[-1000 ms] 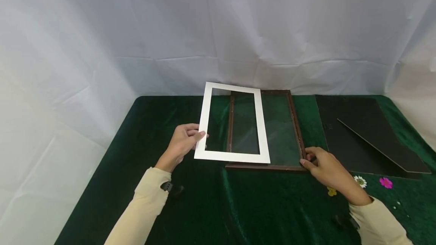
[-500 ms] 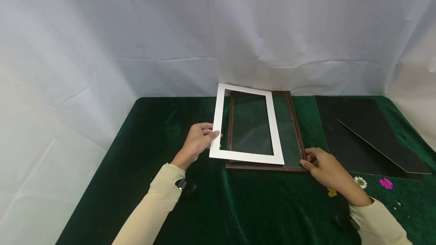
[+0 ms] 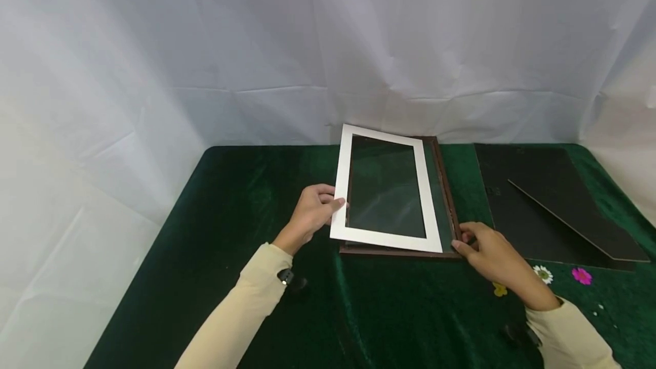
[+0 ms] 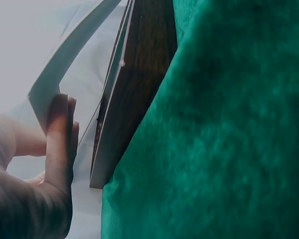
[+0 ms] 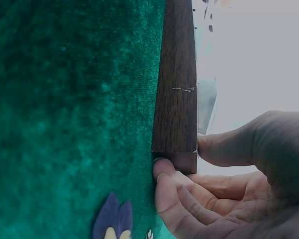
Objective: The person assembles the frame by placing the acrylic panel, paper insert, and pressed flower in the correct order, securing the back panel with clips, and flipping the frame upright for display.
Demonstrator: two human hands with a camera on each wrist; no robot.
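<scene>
Left hand [image 3: 314, 213] pinches the left long edge of the white mat board [image 3: 388, 190], thumb on top, fingers curled under; left wrist view shows fingers [image 4: 60, 139] closed on the mat's edge [image 4: 65, 55], so left grip is clamped on the mat. Mat is held tilted, slightly raised, over the dark brown wooden frame [image 3: 447, 192], covering most of it; frame's right rail and near rail stick out past the mat on the right and at the front. The mat's near edge sits just above the frame's near rail; can't tell whether they touch. Glass pane [image 3: 386, 187] shows through the mat opening, lying in the frame. Right hand [image 3: 491, 255] is at the frame's near right corner, thumb and fingers curled round that corner; right wrist view confirms thumb on the inner side and fingertips [image 5: 164, 189] against the end of the wooden rail [image 5: 177, 84], so right grip is clamped on the frame. Frame lies flat on the green velvet bench [image 3: 246, 198], about centre, towards the back. Right of the frame, apart from it, black backing boards [image 3: 543, 198] lie overlapped. Small pressed flowers near the right wrist: white [image 3: 542, 273], pink [image 3: 581, 275], yellow [image 3: 499, 288]. White cloth backdrop [image 3: 205, 44] behind.
</scene>
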